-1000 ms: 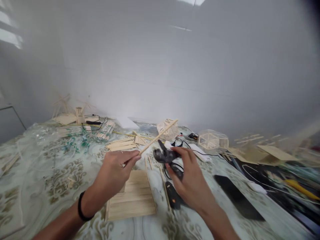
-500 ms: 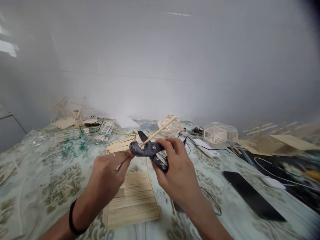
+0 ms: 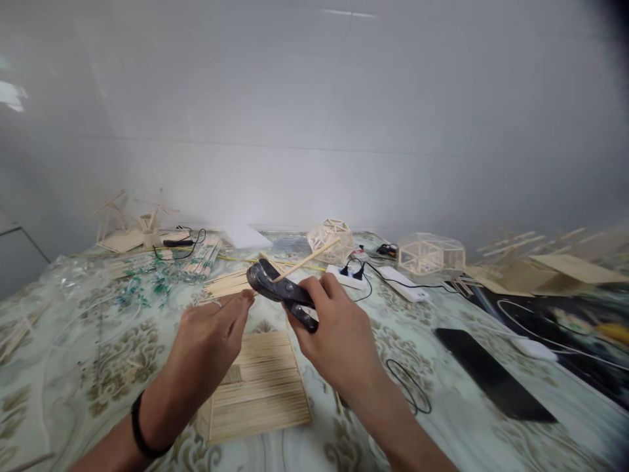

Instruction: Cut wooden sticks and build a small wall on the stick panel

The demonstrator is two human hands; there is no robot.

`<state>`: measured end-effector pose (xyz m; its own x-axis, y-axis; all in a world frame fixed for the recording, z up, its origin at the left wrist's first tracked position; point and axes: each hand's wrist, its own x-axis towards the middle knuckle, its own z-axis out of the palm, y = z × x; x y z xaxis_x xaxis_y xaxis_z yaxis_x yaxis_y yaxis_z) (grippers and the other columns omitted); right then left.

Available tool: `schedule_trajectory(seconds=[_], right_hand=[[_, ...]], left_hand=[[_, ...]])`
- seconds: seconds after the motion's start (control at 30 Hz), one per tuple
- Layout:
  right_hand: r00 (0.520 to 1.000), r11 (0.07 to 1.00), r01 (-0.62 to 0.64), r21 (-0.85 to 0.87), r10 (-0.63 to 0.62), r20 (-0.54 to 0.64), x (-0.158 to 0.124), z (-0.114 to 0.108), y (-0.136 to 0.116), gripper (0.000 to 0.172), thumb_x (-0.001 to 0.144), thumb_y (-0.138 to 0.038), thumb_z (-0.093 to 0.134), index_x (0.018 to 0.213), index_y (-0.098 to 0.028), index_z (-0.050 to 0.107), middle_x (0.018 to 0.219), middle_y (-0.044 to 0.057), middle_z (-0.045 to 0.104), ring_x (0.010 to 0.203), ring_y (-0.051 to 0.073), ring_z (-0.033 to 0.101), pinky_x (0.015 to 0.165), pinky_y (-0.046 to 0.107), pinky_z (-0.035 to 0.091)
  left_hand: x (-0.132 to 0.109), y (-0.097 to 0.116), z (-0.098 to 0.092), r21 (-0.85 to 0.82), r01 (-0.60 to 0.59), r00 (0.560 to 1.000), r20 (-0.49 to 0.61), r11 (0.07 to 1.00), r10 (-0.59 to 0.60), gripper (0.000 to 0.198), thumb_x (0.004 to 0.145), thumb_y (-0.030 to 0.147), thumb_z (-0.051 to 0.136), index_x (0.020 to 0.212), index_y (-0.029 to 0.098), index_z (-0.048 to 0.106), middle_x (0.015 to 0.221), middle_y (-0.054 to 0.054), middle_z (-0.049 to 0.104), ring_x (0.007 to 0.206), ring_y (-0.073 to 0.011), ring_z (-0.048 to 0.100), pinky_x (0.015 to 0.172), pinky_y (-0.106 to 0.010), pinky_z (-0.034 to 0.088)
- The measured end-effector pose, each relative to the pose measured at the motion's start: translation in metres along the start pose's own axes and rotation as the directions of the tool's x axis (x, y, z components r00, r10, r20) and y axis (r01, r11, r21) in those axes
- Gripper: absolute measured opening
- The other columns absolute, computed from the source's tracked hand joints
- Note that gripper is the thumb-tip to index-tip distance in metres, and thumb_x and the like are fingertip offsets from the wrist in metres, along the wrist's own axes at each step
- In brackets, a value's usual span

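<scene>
My right hand (image 3: 339, 334) is wrapped round the black handles of pruning shears (image 3: 287, 290), held above the table. Between the jaws sits a thin wooden stick (image 3: 314, 257), its long end slanting up to the right. My left hand (image 3: 209, 344) is closed in a pinch by the curved jaw, at the stick's lower end, which the fingers mostly hide. Below both hands lies a flat panel of wooden sticks (image 3: 268, 387) set side by side. A bunch of loose sticks (image 3: 226, 286) rests behind the left hand.
Farther back stand stick-built frames (image 3: 331, 239), another lattice frame (image 3: 425, 254) and a stick model (image 3: 150, 229). A power strip (image 3: 346, 276) with plugs and cables sits behind my right hand. A black phone-like slab (image 3: 494, 373) lies at right, clear plastic wrapping (image 3: 73, 275) at left.
The shears' jaws have come closer together on the stick. Both hands have shifted slightly left in view, and the stick's upper end sits a little lower.
</scene>
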<state>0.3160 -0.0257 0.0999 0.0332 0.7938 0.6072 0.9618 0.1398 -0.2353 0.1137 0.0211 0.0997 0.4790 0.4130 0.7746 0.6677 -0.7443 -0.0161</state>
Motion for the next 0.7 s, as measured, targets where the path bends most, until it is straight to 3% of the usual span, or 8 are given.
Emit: schedule_trajectory(seconds=[0.17,0.3,0.43,0.53,0.7], right_hand=[[0.995,0.995,-0.025,-0.096,0.034,0.090,0.005,0.008,0.003,0.014,0.086,-0.024,0.059,0.099,-0.023,0.055,0.094,0.005,0.062,0.076,0.021,0.060,0.057,0.029,0.028],[0.987,0.995,-0.038,-0.092,0.052,0.155,0.008,0.015,0.006,0.010,0.089,-0.022,0.059,0.099,-0.023,0.057,0.093,0.004,0.065,0.075,0.021,0.062,0.056,0.030,0.025],[0.990,0.998,-0.045,-0.052,0.051,0.129,0.010,0.021,0.013,0.007,0.091,-0.025,0.060,0.098,-0.024,0.061,0.093,0.003,0.067,0.075,0.020,0.063,0.058,0.029,0.030],[0.995,0.997,-0.072,-0.014,0.073,0.066,0.011,0.022,0.018,0.009,0.095,-0.032,0.057,0.095,-0.024,0.063,0.089,0.003,0.068,0.073,0.020,0.062,0.059,0.028,0.032],[0.995,0.996,-0.071,0.047,0.067,0.071,0.012,0.022,0.020,0.018,0.095,-0.038,0.056,0.090,-0.023,0.064,0.086,0.004,0.070,0.072,0.020,0.063,0.062,0.029,0.034]], left_hand=[[-0.003,-0.005,0.001,0.022,0.025,0.997,0.074,0.999,-0.026,0.026,0.099,0.017,0.051,0.102,0.014,0.077,0.091,-0.009,0.082,0.062,-0.0202,0.075,0.056,-0.027,0.053],[-0.001,-0.009,0.002,-0.031,0.124,0.973,0.200,0.992,-0.116,0.026,0.097,0.022,0.053,0.105,0.017,0.077,0.088,-0.009,0.082,0.069,-0.0225,0.075,0.062,-0.029,0.053],[0.007,-0.015,-0.005,-0.098,0.269,0.898,0.385,0.958,-0.213,0.025,0.094,0.026,0.053,0.095,0.019,0.076,0.081,-0.006,0.079,0.068,-0.0211,0.072,0.066,-0.028,0.050],[0.013,-0.021,-0.013,-0.153,0.358,0.849,0.464,0.921,-0.253,0.023,0.094,0.030,0.053,0.091,0.020,0.073,0.075,-0.004,0.076,0.066,-0.0189,0.068,0.063,-0.026,0.046],[0.019,-0.036,-0.029,-0.350,0.522,0.725,0.663,0.778,-0.189,0.014,0.093,0.031,0.055,0.086,0.021,0.063,0.079,-0.001,0.075,0.075,-0.0172,0.070,0.069,-0.023,0.049]])
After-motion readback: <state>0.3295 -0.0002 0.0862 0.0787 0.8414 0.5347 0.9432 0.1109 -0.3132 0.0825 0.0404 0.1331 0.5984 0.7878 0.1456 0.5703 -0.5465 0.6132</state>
